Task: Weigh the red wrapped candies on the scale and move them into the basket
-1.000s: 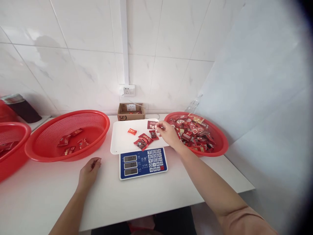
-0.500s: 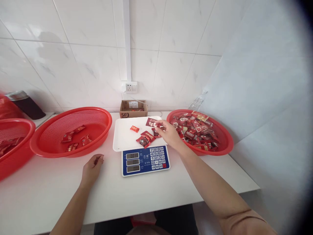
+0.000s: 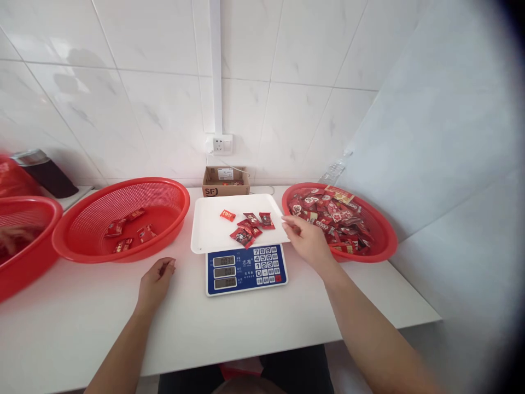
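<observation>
Your white counter (image 3: 246, 323) carries the lot. Sparse red basket (image 3: 164, 194) on your left, heaped red basket (image 3: 389, 249) on your right. Scale (image 3: 248, 272) between them, white tray (image 3: 209, 227) on top. Your right hand (image 3: 307, 238) is released (fingers at the tray's right edge); left hand (image 3: 155, 280) curls loosely over the counter. Small red packets (image 3: 243, 237) lie on the tray.

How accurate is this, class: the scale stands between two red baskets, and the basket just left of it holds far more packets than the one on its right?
The basket amounts are swapped. The head view shows the right basket piled with packets, while the basket just left of the scale holds only a few. The scale does stand between them.
</observation>
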